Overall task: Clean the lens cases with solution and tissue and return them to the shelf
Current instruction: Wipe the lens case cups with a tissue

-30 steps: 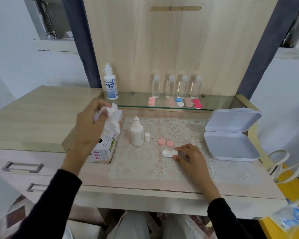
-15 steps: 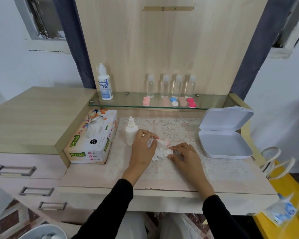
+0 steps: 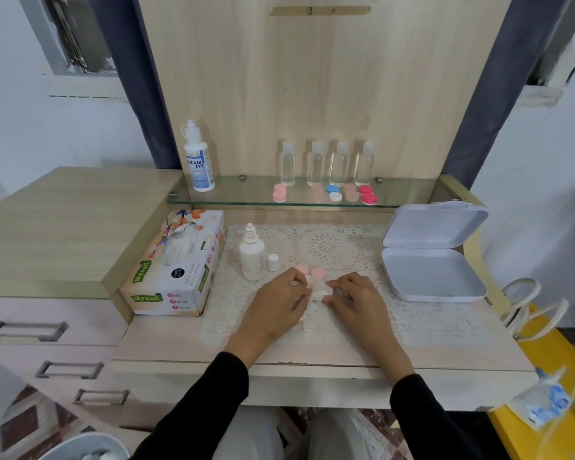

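On the lace mat (image 3: 329, 247) my left hand (image 3: 276, 307) holds a crumpled white tissue (image 3: 314, 298) against the white lens case (image 3: 324, 289), which is mostly hidden under the tissue. My right hand (image 3: 357, 300) pinches the case's right end and holds it down on the mat. Two loose pink caps (image 3: 309, 270) lie just behind my fingers. An uncapped white solution bottle (image 3: 252, 257) stands to the left, its small white cap (image 3: 273, 262) beside it. Several more lens cases (image 3: 336, 193) sit on the glass shelf (image 3: 239, 197).
A Mysoft tissue box (image 3: 176, 270) lies at the left of the mat. An open white hinged box (image 3: 432, 254) sits at the right. On the shelf stand a large Dream Eye bottle (image 3: 198, 157) and several small clear bottles (image 3: 327, 162). Drawers are at lower left.
My left hand pulled a tissue from the box, brought it right to the lens case and now presses it on the case. My right hand stayed on the case.
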Demonstrator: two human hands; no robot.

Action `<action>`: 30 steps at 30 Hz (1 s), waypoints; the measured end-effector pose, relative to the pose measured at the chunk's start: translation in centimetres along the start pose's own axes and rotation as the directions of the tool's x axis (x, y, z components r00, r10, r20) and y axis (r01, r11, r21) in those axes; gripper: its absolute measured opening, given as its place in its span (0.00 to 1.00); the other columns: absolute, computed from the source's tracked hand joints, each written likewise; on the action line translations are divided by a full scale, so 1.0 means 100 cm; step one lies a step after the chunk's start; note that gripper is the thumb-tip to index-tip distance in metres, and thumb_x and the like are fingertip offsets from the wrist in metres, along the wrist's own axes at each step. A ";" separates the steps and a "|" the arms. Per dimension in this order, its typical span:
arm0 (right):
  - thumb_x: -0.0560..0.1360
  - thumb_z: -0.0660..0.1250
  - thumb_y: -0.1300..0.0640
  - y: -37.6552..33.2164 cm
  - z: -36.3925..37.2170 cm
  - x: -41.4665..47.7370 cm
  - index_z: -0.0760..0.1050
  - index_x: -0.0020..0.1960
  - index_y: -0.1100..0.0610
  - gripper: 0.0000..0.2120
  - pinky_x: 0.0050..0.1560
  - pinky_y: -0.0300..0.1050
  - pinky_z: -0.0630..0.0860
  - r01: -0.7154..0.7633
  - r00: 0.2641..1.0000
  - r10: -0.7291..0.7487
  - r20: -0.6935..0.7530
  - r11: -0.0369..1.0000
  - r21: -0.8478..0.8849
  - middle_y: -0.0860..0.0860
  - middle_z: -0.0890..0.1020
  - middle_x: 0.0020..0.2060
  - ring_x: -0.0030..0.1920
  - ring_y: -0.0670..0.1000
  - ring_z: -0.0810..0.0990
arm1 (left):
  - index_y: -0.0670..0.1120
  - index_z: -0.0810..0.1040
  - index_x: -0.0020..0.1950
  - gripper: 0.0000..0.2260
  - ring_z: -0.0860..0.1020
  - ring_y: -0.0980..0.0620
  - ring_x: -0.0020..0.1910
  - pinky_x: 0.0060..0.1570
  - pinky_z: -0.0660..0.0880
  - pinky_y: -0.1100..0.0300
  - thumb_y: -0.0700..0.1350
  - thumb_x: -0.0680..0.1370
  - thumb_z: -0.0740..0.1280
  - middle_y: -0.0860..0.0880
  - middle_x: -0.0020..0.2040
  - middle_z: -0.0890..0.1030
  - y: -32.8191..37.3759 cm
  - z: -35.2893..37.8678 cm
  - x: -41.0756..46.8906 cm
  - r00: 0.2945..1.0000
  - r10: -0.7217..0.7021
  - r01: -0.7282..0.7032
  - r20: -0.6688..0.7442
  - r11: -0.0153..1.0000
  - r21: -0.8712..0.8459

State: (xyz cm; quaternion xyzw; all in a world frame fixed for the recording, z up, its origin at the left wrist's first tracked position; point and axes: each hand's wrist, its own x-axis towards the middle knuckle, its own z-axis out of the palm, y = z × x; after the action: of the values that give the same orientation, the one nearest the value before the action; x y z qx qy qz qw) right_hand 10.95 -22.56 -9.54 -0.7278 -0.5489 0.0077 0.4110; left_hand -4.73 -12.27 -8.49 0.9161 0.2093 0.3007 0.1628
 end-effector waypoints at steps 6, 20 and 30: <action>0.73 0.71 0.53 0.003 0.002 0.000 0.82 0.52 0.54 0.09 0.43 0.46 0.73 -0.008 1.000 0.009 0.018 1.000 -0.021 0.47 0.77 0.44 0.48 0.49 0.73 | 0.41 0.82 0.47 0.06 0.75 0.51 0.50 0.42 0.76 0.53 0.41 0.76 0.66 0.49 0.54 0.76 -0.003 -0.003 0.007 0.997 0.049 -0.053 0.057 0.997 0.063; 0.73 0.71 0.54 0.002 0.002 -0.001 0.82 0.52 0.54 0.08 0.42 0.39 0.69 0.002 1.000 -0.002 0.000 1.000 -0.023 0.46 0.77 0.45 0.47 0.48 0.72 | 0.47 0.78 0.54 0.10 0.76 0.53 0.48 0.43 0.76 0.53 0.39 0.74 0.67 0.51 0.47 0.81 0.000 -0.007 0.013 0.995 0.021 -0.018 0.095 0.999 -0.034; 0.73 0.72 0.56 0.003 0.002 0.000 0.82 0.52 0.54 0.08 0.41 0.40 0.69 0.020 1.000 -0.020 -0.001 1.000 -0.020 0.44 0.75 0.44 0.47 0.47 0.72 | 0.47 0.75 0.65 0.20 0.73 0.54 0.52 0.47 0.63 0.70 0.37 0.74 0.68 0.51 0.57 0.77 -0.003 -0.009 0.022 0.980 -0.014 0.027 0.197 0.998 -0.064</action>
State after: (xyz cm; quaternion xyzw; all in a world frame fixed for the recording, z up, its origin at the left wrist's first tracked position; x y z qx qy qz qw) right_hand 11.08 -22.48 -9.82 -0.7263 -0.5561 -0.0025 0.4041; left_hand -3.76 -10.83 -6.86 0.9332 0.1915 0.2141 0.2160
